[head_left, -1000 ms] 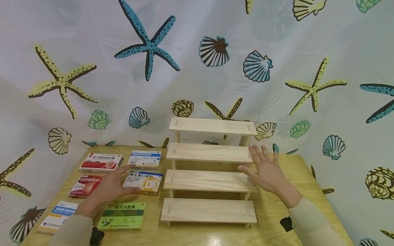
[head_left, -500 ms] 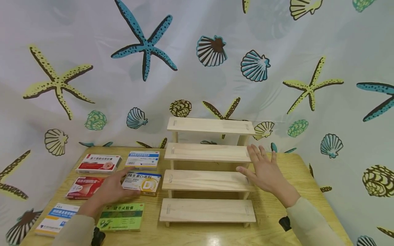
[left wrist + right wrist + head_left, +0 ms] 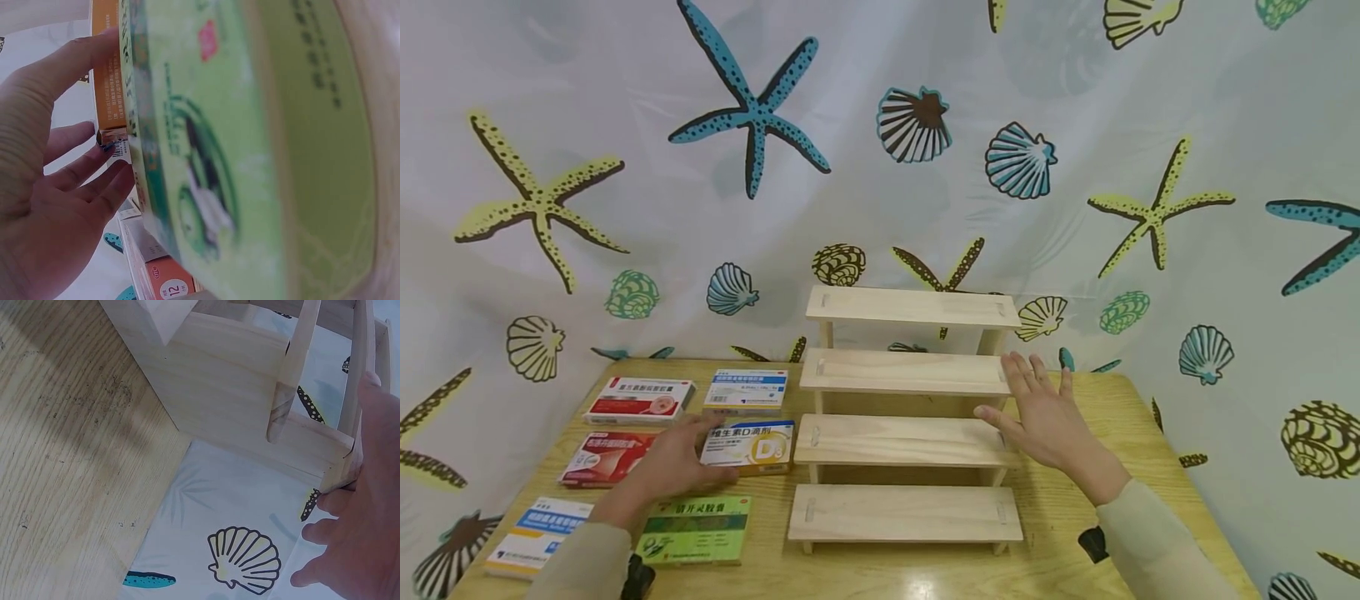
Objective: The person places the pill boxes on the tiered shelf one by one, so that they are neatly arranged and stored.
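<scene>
My left hand (image 3: pixel 677 462) holds the left end of a white, blue and yellow vitamin D drops box (image 3: pixel 748 446) on the table. In the left wrist view the thumb lies on the box's orange side (image 3: pixel 108 75), with the fingers around its end. My right hand (image 3: pixel 1048 417) rests, fingers extended, against the right end of a pale wooden stepped shelf (image 3: pixel 910 372). In the right wrist view, the thumb and fingers touch that shelf's edge (image 3: pixel 350 465). A green medicine box (image 3: pixel 696 531) lies just in front of my left hand.
More medicine boxes lie left of the shelf: a red-and-white box (image 3: pixel 640 400), a red box (image 3: pixel 602 458), a blue-and-white box (image 3: pixel 747 390) and another blue-and-white box (image 3: pixel 535 537). Behind the wooden table (image 3: pixel 1075 533) hangs a curtain (image 3: pixel 880 208) printed with starfish and shells.
My left thumb and fingers have closed on the vitamin D box, which has turned slightly and shifted a little toward the shelf. The right hand stays at the shelf.
</scene>
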`<state>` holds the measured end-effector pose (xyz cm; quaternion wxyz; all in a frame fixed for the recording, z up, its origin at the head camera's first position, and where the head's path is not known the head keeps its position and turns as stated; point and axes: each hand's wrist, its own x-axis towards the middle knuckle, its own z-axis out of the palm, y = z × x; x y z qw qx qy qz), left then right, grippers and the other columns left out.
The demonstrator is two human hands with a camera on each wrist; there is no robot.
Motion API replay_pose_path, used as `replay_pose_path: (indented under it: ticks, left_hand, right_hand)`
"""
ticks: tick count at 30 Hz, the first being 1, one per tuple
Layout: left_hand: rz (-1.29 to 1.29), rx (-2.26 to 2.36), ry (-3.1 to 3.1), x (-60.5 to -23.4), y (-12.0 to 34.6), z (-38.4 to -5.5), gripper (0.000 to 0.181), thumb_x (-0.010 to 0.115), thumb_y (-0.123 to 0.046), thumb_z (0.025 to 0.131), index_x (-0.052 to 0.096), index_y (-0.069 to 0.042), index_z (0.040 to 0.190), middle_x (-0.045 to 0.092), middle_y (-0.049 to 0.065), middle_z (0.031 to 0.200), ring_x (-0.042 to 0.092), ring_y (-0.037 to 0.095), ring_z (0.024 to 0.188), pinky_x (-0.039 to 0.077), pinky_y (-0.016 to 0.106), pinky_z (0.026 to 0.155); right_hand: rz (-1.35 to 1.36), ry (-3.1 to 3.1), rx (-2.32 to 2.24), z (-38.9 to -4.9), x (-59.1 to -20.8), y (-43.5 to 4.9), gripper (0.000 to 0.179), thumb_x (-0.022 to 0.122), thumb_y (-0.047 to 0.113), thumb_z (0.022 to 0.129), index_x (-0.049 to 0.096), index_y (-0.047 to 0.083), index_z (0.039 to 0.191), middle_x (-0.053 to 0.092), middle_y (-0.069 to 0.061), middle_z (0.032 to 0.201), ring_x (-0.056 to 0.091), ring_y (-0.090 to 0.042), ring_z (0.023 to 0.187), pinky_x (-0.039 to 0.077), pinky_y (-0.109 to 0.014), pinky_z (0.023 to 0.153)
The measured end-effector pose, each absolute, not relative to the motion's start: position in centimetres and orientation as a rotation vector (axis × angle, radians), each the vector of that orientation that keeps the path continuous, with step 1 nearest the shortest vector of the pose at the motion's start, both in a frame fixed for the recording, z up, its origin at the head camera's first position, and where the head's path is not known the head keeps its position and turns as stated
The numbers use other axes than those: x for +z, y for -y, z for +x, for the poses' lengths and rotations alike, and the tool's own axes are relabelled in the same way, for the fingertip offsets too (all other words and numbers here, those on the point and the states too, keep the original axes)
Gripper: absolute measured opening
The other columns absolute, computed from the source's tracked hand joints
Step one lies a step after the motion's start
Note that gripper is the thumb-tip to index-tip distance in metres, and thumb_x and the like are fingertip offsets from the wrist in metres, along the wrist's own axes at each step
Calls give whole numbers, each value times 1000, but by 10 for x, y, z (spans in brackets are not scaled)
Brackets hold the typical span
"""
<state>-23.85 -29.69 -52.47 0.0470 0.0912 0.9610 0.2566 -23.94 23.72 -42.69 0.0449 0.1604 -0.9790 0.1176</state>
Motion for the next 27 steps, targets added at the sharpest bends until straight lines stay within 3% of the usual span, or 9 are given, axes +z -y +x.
replay_pose_path:
  ticks: [8,14,21,27]
  left_hand:
    - [241,825,-2885,-524,297,-240,109,92,-60,73,49,-1,154,49,32,155,51,50,136,44,70,110]
    - [263,799,-2899,-522,296,-237,106,90,-61,74,51,1,152,52,34,150,52,53,134,45,70,107]
    - [134,882,-2878,-518,297,-236,109,90,-65,73,47,-2,151,60,29,138,62,36,111,55,55,93]
    - [94,948,-2905,-499,295,-233,110,87,-67,75,44,-5,154,58,27,138,61,37,110,56,47,89]
  right_hand:
    - [502,2992,366,-239,-426,-237,99,54,65,102,15,2,168,19,-21,175,14,-47,162,4,-80,121]
    - [497,2991,388,-238,-426,-237,99,55,64,102,14,2,168,19,-21,175,13,-47,162,4,-81,121]
    - [501,2998,385,-238,-427,-238,98,54,64,103,15,2,168,19,-20,175,13,-46,162,5,-80,121]
    - [507,2989,371,-238,-425,-238,98,55,63,103,16,1,168,21,-22,174,15,-48,161,6,-81,121]
